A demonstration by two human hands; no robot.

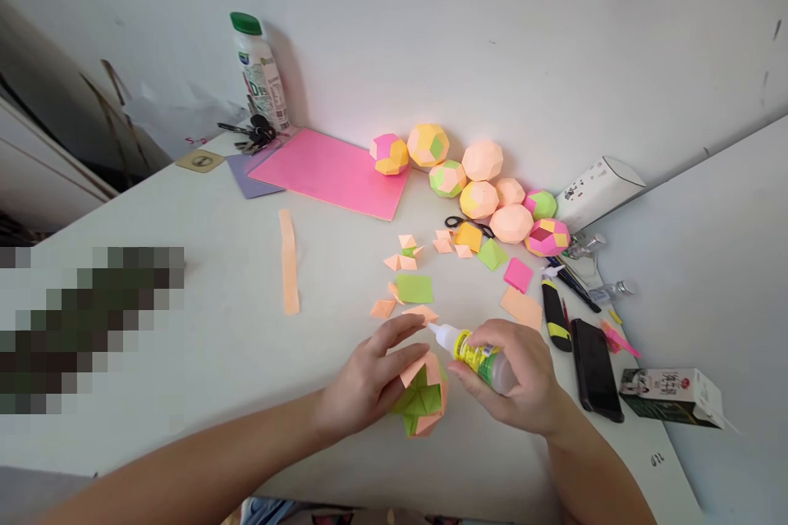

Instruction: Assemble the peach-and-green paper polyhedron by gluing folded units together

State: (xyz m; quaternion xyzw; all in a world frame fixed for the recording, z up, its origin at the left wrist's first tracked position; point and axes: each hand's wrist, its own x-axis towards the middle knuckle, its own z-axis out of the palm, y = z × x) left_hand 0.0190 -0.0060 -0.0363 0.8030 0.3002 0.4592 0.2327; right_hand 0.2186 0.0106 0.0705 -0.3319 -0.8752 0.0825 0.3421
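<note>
My left hand (368, 377) cups a half-built paper ball (423, 398) of peach and green folded pieces, just above the white table (203, 328). Its index finger stretches out over a peach flap. My right hand (520, 381) is wrapped round a small glue bottle (477, 354) with a yellow-green label. The bottle's white nozzle points left, its tip close to the flap at my left fingertips.
Loose peach, green and pink folded squares (414, 288) lie beyond my hands, with a peach paper strip (289, 261). Several finished paper balls (481, 161) sit by the wall near scissors (466, 223). A pink sheet (332, 171), a bottle (261, 72), a phone (595, 367), a marker (556, 316) and a carton (670, 398) stand around.
</note>
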